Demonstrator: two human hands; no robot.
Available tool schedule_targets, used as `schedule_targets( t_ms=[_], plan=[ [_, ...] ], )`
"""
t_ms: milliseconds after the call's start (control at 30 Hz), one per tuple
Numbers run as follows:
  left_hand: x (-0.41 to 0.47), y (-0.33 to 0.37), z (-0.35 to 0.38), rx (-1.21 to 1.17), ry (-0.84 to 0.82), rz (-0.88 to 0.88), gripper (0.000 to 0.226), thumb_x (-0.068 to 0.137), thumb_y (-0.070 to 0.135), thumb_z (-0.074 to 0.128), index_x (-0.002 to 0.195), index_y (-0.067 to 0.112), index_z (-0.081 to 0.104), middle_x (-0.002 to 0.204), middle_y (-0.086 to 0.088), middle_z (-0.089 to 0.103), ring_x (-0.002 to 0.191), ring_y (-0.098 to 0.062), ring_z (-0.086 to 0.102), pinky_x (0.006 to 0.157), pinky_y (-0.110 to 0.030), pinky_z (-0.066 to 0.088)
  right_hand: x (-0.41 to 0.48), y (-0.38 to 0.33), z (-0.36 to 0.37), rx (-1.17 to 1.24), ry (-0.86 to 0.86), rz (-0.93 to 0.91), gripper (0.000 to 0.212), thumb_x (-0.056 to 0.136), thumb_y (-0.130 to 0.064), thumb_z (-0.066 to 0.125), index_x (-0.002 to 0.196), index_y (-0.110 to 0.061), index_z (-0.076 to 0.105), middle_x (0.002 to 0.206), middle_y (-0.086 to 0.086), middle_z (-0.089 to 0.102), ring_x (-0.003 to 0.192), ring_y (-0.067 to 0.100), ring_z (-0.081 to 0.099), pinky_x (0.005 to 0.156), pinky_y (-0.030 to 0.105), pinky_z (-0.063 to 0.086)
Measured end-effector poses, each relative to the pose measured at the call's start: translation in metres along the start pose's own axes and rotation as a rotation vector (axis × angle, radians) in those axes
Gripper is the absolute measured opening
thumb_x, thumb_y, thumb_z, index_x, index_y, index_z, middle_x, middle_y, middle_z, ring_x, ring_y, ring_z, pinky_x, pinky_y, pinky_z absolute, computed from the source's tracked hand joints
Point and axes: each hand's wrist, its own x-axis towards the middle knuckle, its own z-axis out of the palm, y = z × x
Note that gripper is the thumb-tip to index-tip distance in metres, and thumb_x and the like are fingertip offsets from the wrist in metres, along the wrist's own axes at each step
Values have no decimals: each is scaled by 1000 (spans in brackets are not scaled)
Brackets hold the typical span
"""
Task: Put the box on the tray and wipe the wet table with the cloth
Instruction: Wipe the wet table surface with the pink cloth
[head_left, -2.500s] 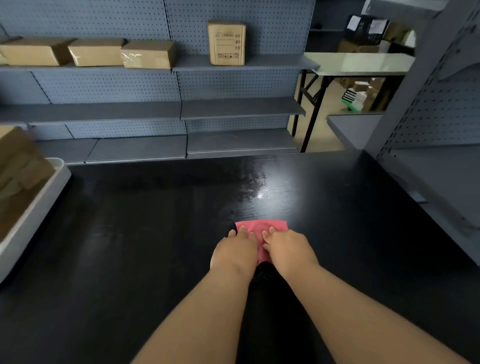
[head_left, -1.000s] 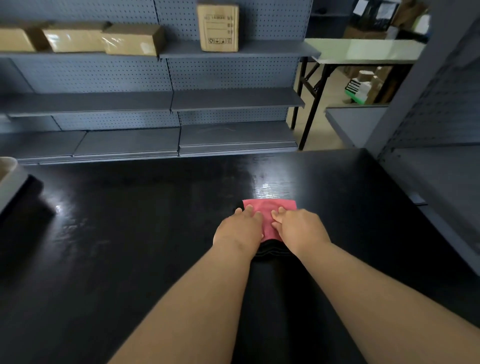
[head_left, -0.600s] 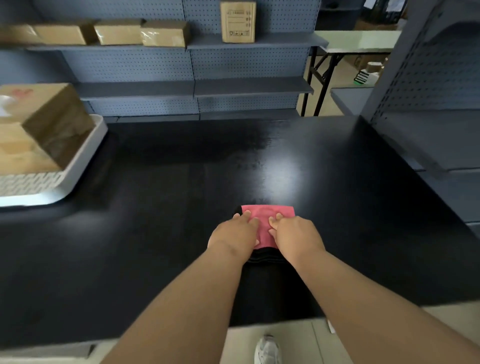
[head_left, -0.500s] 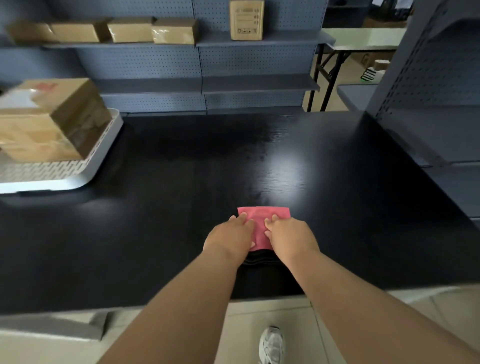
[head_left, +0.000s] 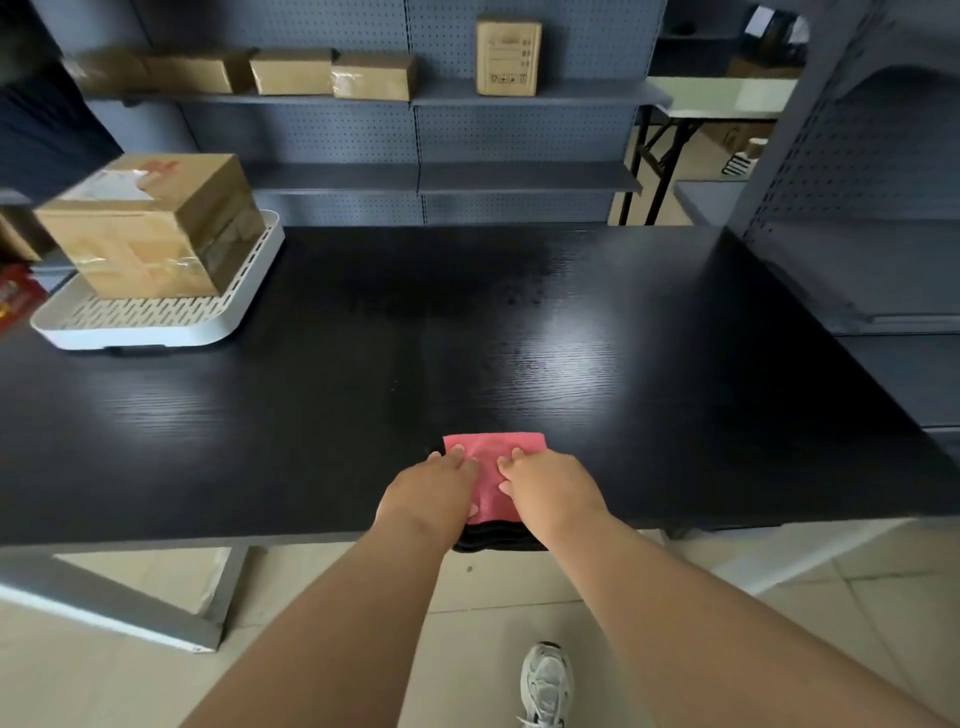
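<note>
A folded pink cloth (head_left: 491, 457) lies flat on the black table (head_left: 311, 415), close to its front edge. My left hand (head_left: 428, 493) and my right hand (head_left: 550, 491) rest side by side on the cloth, palms down, fingers pressing it. A dark edge of the cloth (head_left: 498, 540) hangs over the table's front edge. A taped cardboard box (head_left: 150, 226) stands on the white slotted tray (head_left: 150, 317) at the table's far left.
Grey pegboard shelves (head_left: 519, 176) run behind the table and carry several cardboard boxes (head_left: 374, 75). More grey shelving (head_left: 857, 260) adjoins the table's right side. A folding table (head_left: 722, 98) stands at the back right. My shoe (head_left: 545, 686) shows on the tiled floor.
Both hands have drawn the cloth back toward the table's front edge. The view has pulled back and tilted down, so the tray with the box and the floor now show.
</note>
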Motion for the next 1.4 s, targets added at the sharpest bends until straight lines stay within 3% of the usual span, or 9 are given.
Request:
schedule_targets(
  t_ms=[400, 533, 700, 933, 1400],
  plan=[
    [53, 68, -22, 29, 28, 181, 46, 99, 24, 47, 143, 14, 36, 155, -7, 25, 136, -28, 36, 101, -43, 41, 1, 83, 8, 52, -27, 221, 39, 103, -31, 37, 140, -24, 46, 143, 2, 51, 119, 28, 58, 92, 38, 50],
    [83, 78, -36, 38, 6, 206, 47, 99, 23, 48, 143, 13, 36, 157, -8, 22, 138, -29, 32, 102, -44, 39, 27, 109, 12, 203, 4, 312, 37, 103, -32, 35, 134, -23, 53, 135, 1, 58, 117, 25, 58, 78, 24, 47],
    [128, 82, -58, 40, -28, 207, 47, 99, 22, 46, 144, 14, 34, 159, -8, 18, 139, -28, 30, 102, -43, 39, 63, 129, -5, 109, -59, 323, 42, 103, -30, 35, 145, -24, 41, 142, 2, 51, 119, 27, 57, 90, 36, 51],
    [209, 73, -94, 18, -56, 192, 53, 100, 25, 44, 149, 15, 25, 162, -6, 8, 148, -27, 15, 110, -46, 34, 131, 166, -33, 48, 10, 298, 43, 104, -31, 33, 147, -24, 36, 141, 0, 53, 118, 25, 58, 87, 33, 51],
    [402, 34, -182, 3, -22, 118, 57, 100, 28, 43, 151, 18, 20, 162, -3, 5, 148, -24, 14, 111, -47, 34, 323, 251, -106, 92, 108, 231, 40, 104, -32, 35, 142, -23, 45, 141, 2, 53, 121, 26, 56, 93, 34, 48]
  ],
)
